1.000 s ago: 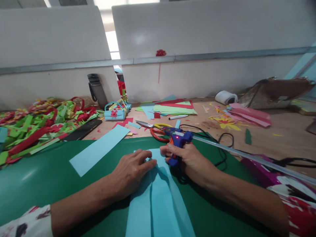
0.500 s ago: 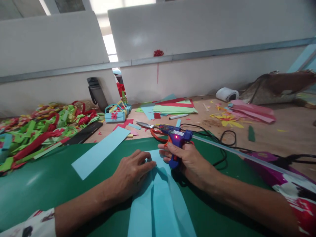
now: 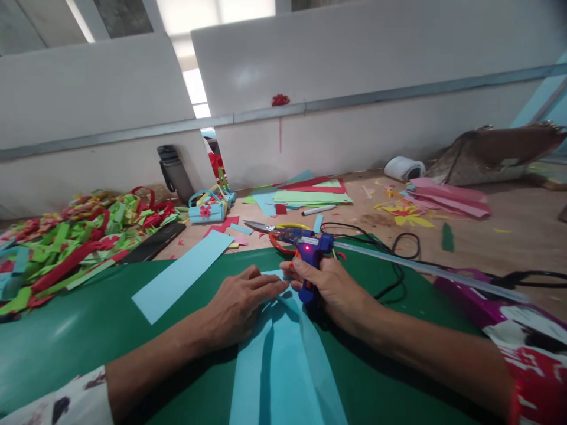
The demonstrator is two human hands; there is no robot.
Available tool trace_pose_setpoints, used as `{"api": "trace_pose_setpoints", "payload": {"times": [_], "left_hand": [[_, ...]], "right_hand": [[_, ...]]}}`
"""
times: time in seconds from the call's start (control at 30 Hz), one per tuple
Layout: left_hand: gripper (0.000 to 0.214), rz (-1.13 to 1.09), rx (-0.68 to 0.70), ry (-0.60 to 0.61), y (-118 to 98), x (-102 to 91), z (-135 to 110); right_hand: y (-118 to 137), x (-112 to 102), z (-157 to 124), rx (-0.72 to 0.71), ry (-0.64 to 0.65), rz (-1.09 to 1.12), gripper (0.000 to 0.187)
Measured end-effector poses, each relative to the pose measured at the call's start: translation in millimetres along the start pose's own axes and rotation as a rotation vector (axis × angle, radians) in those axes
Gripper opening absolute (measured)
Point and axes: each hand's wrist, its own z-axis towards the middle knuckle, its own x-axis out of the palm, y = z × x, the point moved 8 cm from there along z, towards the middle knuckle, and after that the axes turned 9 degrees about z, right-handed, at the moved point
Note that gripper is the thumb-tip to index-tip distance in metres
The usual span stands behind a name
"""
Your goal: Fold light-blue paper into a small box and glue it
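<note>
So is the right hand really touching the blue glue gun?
Touching. The head view shows the right hand gripping the blue glue gun, its thumb lying across the side and other fingertips showing past the handle.

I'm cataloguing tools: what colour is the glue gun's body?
The glue gun's body is blue, clearest in the head view.

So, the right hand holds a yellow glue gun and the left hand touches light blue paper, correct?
Only the colour is wrong: the head view shows a blue glue gun. The right hand holds it; the left hand touches light blue paper.
</note>
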Motion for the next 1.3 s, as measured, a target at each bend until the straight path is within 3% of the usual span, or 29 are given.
{"api": "trace_pose_setpoints", "payload": {"times": [0.37, 0.53, 0.77, 1.03, 1.3], "left_hand": [[0.041, 0.206, 0.057, 0.073, 7, 4.1, 2], [0.033, 0.184, 0.066, 0.061, 8, 3.1, -1], [0.040, 0.230, 0.120, 0.122, 1, 5.1, 0], [0.034, 0.228, 0.132, 0.099, -3, 0.1, 0], [0.028, 0.166, 0.208, 0.155, -12, 0.8, 3]], "right_hand": [[2, 0, -2, 0.003, -0.022, -0.014, 0.039], [1, 0, -3, 0.025, -0.023, -0.008, 0.037], [1, 2, -3, 0.025, -0.004, -0.005, 0.037], [-2, -4, -19, 0.130, -0.048, 0.023, 0.029], [-2, -4, -12, 0.077, -0.075, 0.019, 0.031]]}}
